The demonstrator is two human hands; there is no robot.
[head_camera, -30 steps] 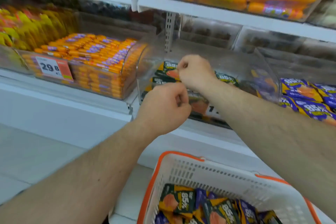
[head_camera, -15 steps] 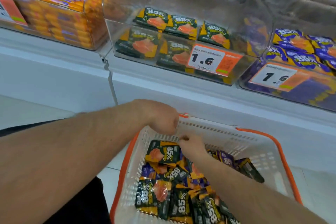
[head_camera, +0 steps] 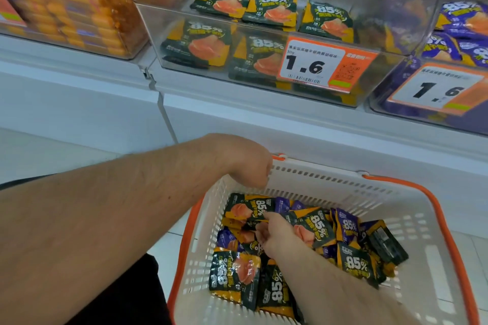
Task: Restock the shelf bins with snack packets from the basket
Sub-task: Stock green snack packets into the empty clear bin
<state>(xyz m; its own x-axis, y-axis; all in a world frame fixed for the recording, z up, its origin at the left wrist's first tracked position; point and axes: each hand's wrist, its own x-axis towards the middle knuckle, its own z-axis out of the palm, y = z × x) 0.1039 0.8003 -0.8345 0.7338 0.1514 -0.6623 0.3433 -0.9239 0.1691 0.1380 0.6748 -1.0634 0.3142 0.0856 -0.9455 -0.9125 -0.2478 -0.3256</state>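
Observation:
A white basket with an orange rim [head_camera: 437,206] sits below the shelf, holding several green and purple snack packets. My right hand [head_camera: 274,235] reaches into it, its fingers pinching the edge of a green "85%" packet [head_camera: 245,208] at the top left of the pile. Above the basket's far left corner hovers my left hand [head_camera: 248,163], fingers curled under with nothing seen in them. On the shelf above stands a clear bin [head_camera: 390,68] with several green packets [head_camera: 227,2] and a 1.6 price tag [head_camera: 311,66].
A bin of purple packets [head_camera: 464,42] stands to the right of the green one. A bin of orange sausage sticks [head_camera: 79,16] stands to the left. The white shelf base [head_camera: 264,124] runs behind the basket, with pale floor tiles [head_camera: 52,150] at the left.
Both hands came down from the green bin to the basket and my view dropped with them. My right hand has sunk deeper and taken hold of a green packet.

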